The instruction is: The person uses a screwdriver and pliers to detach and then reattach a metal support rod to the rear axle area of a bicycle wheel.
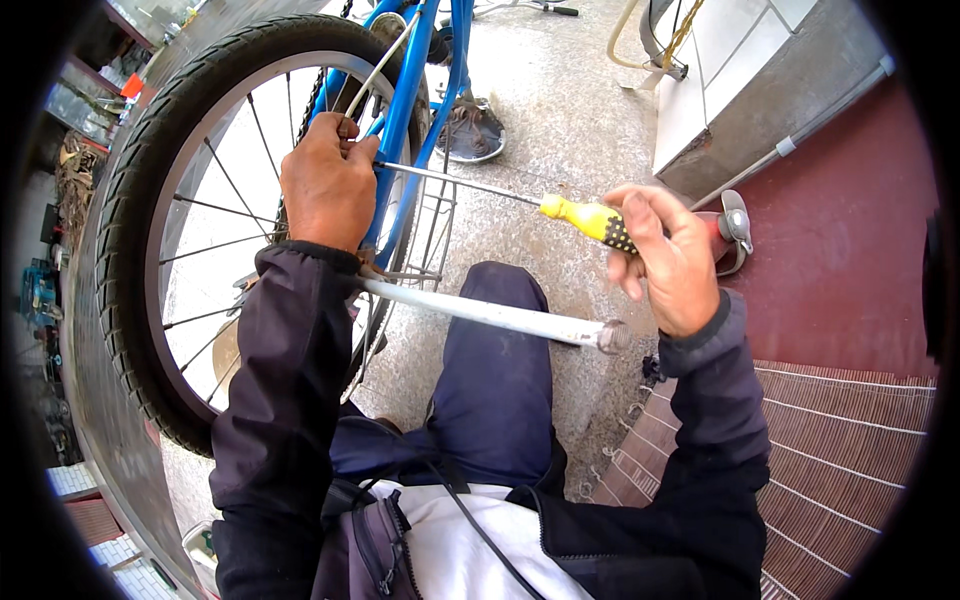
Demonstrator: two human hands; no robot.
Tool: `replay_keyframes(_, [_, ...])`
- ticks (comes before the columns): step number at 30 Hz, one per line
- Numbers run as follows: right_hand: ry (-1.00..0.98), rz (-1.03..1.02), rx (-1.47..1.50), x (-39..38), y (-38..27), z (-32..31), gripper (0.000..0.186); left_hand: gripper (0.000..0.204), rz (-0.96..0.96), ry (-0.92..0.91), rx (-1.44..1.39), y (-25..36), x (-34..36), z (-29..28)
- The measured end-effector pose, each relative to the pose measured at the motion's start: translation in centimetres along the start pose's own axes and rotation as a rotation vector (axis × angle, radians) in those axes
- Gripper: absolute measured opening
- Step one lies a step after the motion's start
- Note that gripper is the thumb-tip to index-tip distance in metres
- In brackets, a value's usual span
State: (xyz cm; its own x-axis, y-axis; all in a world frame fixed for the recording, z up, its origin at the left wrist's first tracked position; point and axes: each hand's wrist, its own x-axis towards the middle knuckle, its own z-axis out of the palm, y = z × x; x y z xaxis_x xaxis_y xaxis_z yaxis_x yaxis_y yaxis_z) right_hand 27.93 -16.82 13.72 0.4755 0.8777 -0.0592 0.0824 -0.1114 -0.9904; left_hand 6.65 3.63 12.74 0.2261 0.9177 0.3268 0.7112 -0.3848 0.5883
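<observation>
My right hand (668, 262) is closed round the yellow handle with black dots of a screwdriver (583, 217). Its long metal shaft runs left to the blue frame tube of a bicycle (408, 92). Beside that tube, near the shaft's tip, my left hand (328, 182) is closed in a pinch; what sits between its fingers is hidden. Behind the left hand stands the bicycle's spoked wheel with a black tyre (128, 235). Below the shaft, a pale grey kickstand-like bar (490, 312) sticks out from the frame toward the right.
My bent knee (495, 350) is under the grey bar. To the right lie a slatted brown mat (840, 440) and a dark red surface (830, 240). A round tray with dark contents (470, 133) rests beyond the bicycle. A tiled ledge (735, 75) rises at the upper right.
</observation>
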Motion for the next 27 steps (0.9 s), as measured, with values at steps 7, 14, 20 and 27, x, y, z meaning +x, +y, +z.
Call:
replay_keyframes(7, [0.203,-0.777,-0.476,-1.2,-0.3,1.7,0.035,0.017,-0.002,-0.009,0.007,0.1,-0.1,-0.1])
replay_keyframes(14, [0.037,0.087,0.078,-0.7,0.0,0.6,0.038,0.016,-0.004,-0.019,0.003,0.1,0.0,-0.2])
replay_keyframes(20, [0.219,-0.47,-0.075,-0.9,1.3,2.2,0.035,0.018,-0.011,-0.017,-0.033,0.3,0.0,-0.5])
replay_keyframes(27, [0.078,-0.312,0.05,-1.0,1.7,1.4,0.041,0.031,0.004,0.035,-0.06,0.1,-0.4,-0.2])
